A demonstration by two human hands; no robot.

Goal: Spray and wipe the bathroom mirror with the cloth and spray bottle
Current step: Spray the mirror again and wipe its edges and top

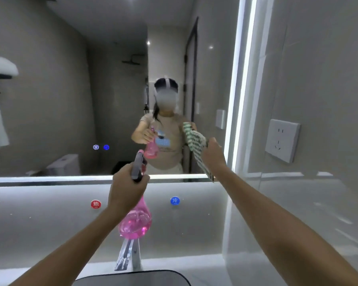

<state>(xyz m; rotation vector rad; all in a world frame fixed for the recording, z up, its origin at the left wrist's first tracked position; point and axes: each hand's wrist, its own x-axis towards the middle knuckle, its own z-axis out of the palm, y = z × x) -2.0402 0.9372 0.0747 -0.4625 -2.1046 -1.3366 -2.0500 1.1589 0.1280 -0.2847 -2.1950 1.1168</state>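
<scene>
The bathroom mirror [74, 89] fills the upper left, lit along its right and bottom edges. My left hand [127, 186] grips the neck of a pink spray bottle [135, 222], its grey nozzle pointing at the glass near the lower edge. My right hand [213, 155] holds a green-and-white patterned cloth [196, 147] up against the mirror's lower right corner. The cloth hangs down past the mirror's bottom edge. A person's reflection with both items shows in the glass.
A chrome faucet [130, 254] rises below the bottle over a dark basin [132, 277]. Red hot [96, 204] and blue cold [174, 200] markers sit on the backsplash. A wall socket [282, 140] is on the right wall.
</scene>
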